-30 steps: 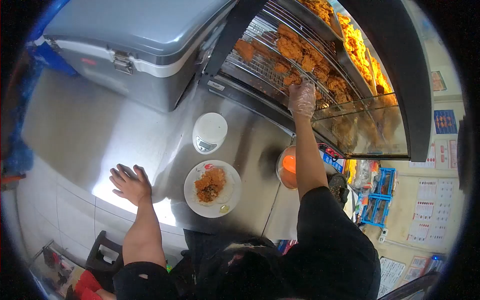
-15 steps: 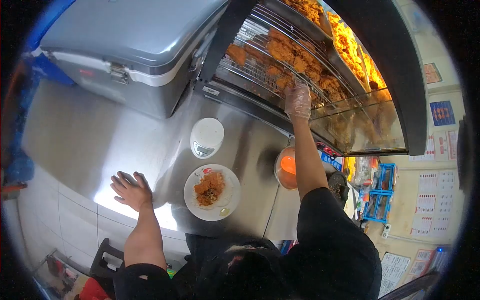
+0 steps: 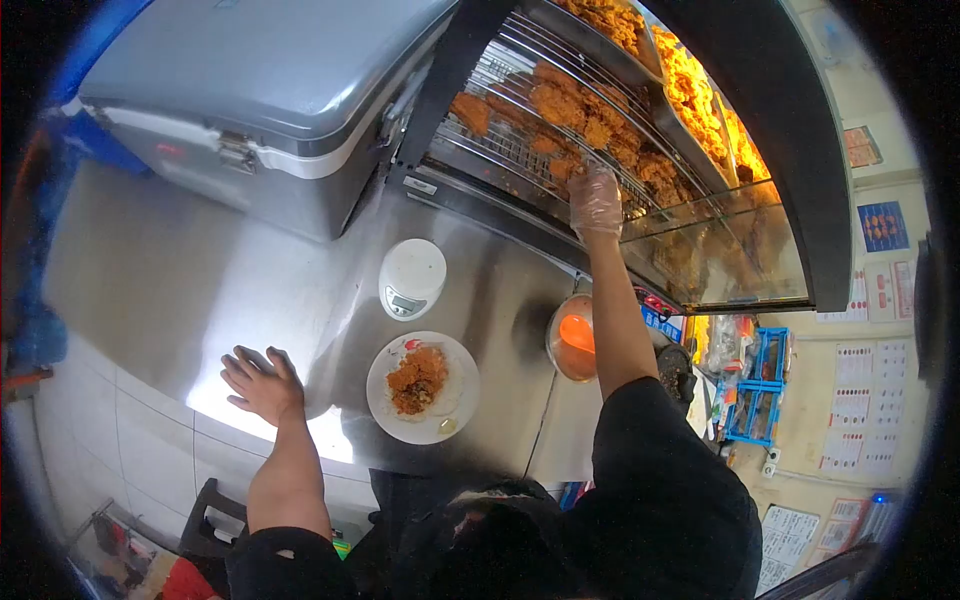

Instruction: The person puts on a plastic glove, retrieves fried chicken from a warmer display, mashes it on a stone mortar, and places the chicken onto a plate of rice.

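Observation:
My left hand [image 3: 264,384] is open, bare and spread flat on the steel counter [image 3: 285,290] near its front edge. In a clear plastic glove, my right hand [image 3: 597,200] reaches into the heated display case [image 3: 420,185]. Its fingers look bunched together beside pieces of fried chicken [image 3: 600,115] on the wire rack; the fingertips are partly hidden, so what they hold, if anything, does not show. Between my arms a white plate [image 3: 385,418] bears rice [image 3: 452,388] topped with crumbled, breaded-looking food [image 3: 415,378]. Behind it stands a white kitchen scale [image 3: 413,272].
A large grey cooler box [image 3: 260,100] takes up the back left. By my right forearm is a bowl with orange contents [image 3: 575,340]. Further right are blue baskets [image 3: 760,385] and notices on the wall. The case's glass panel [image 3: 720,250] lies right of my hand.
The view has shifted very slightly. My right hand stays in the case with hardly any movement, and my left hand keeps its place on the counter.

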`<state>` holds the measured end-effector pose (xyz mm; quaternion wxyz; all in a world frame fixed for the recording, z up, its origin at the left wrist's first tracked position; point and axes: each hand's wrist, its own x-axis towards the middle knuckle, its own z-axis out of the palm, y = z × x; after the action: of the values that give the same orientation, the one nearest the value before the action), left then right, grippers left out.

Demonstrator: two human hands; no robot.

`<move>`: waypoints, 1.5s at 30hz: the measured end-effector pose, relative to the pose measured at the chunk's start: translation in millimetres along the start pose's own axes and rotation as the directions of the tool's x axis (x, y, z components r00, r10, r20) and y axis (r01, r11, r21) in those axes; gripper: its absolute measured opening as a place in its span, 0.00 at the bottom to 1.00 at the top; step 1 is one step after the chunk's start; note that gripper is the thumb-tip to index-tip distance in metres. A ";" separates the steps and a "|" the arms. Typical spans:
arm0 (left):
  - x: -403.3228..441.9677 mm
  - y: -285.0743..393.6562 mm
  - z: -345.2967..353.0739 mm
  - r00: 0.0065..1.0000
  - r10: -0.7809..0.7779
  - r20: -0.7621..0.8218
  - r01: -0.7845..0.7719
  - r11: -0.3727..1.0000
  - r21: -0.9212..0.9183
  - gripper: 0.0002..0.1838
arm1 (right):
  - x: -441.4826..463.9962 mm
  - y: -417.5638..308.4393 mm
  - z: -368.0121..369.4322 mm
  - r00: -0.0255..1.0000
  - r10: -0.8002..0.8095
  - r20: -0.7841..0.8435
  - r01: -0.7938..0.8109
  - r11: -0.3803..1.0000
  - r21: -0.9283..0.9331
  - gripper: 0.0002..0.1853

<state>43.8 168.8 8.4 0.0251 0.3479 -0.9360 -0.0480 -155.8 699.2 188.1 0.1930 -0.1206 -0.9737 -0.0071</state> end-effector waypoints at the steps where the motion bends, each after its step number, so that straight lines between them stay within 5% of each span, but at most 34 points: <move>1: 0.0 -0.5 0.6 1.000 0.005 -0.004 -0.005 1.000 -0.007 0.38 | -0.1 1.2 0.9 1.000 0.013 -0.012 -0.012 0.999 0.050 0.13; 6: -0.2 -1.2 0.8 1.000 0.016 -0.002 -0.016 1.000 -0.001 0.38 | 0.2 -9.1 -9.7 0.999 0.044 0.010 -0.043 0.998 -0.039 0.12; 8: -0.5 -0.8 1.0 1.000 0.007 0.001 -0.007 1.000 0.005 0.38 | 10.4 11.2 10.1 0.988 -0.127 0.086 0.143 0.964 -0.226 0.15; 12: -0.9 -3.4 4.2 1.000 0.005 -0.003 -0.005 1.000 0.009 0.39 | 9.3 -3.7 -3.4 0.997 -0.005 0.082 0.012 0.996 -0.086 0.12; 15: -0.4 -3.4 3.0 1.000 0.007 -0.013 -0.008 0.999 -0.037 0.39 | 7.9 3.3 -0.3 0.978 -0.136 0.157 0.171 0.956 -0.237 0.12; 17: -0.1 -2.2 0.8 1.000 0.005 0.004 -0.005 0.999 -0.034 0.40 | 9.3 3.0 3.6 0.995 -0.017 0.102 0.040 0.972 -0.233 0.12; 18: -0.2 -1.6 -0.8 1.000 0.002 0.015 -0.002 0.999 -0.034 0.40 | 8.7 3.5 -2.3 0.946 -0.291 0.144 0.324 0.817 -0.477 0.12; 19: 0.1 -1.5 -1.8 1.000 -0.002 0.016 0.002 0.999 -0.033 0.40 | 13.0 19.3 13.2 0.944 -0.295 0.146 0.328 0.816 -0.476 0.12; 22: 0.0 -2.1 -1.9 0.999 -0.009 0.038 0.010 1.000 -0.025 0.40 | 20.6 33.3 33.5 0.977 -0.212 -0.019 0.190 0.908 -0.373 0.12; 24: -0.8 -2.7 0.0 1.000 0.004 0.012 -0.004 1.000 -0.022 0.40 | 14.6 7.6 -1.7 0.965 -0.091 0.248 0.183 0.908 -0.377 0.13; 28: -0.4 -0.5 -3.1 0.999 -0.008 0.037 0.009 1.000 -0.023 0.40 | 7.4 9.9 -8.6 0.976 -0.134 0.171 0.186 0.923 -0.338 0.15; 30: -0.5 -1.5 -1.2 1.000 -0.005 0.028 0.006 0.999 -0.036 0.40 | 1.1 6.8 -12.6 0.996 0.072 0.059 -0.070 0.997 -0.022 0.18; 34: 0.0 -2.3 0.2 0.999 0.009 0.033 -0.009 1.000 -0.017 0.40 | -3.4 5.6 -16.8 1.000 -0.004 -0.027 0.005 0.999 0.038 0.20; 36: -1.5 -1.9 -0.4 1.000 0.009 0.026 -0.009 1.000 -0.018 0.40 | -1.8 -0.7 -30.4 0.989 0.069 0.129 -0.068 0.998 -0.016 0.20; 38: -1.7 -3.6 2.1 1.000 0.013 0.018 -0.013 1.000 -0.017 0.40 | -7.6 7.8 -30.5 0.994 0.005 0.112 -0.014 0.996 0.085 0.23; 40: -2.0 -1.4 0.8 1.000 0.017 0.008 -0.017 1.000 -0.024 0.39 | -19.4 2.1 -48.8 0.995 -0.059 0.082 0.044 0.983 0.181 0.26; 42: -2.9 2.2 -4.0 1.000 -0.003 0.012 0.003 1.000 0.020 0.38 | -48.9 -17.5 -77.2 0.977 0.049 0.207 -0.128 0.913 0.387 0.25; 45: -4.2 2.4 -6.8 1.000 -0.006 0.024 0.006 1.000 0.005 0.38 | -101.3 6.1 -48.4 0.950 -0.069 0.306 -0.170 0.707 0.687 0.21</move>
<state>46.0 172.9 15.4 0.0127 0.3500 -0.9354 -0.0499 -45.4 678.7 194.4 0.0697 -0.0641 -0.9160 0.3898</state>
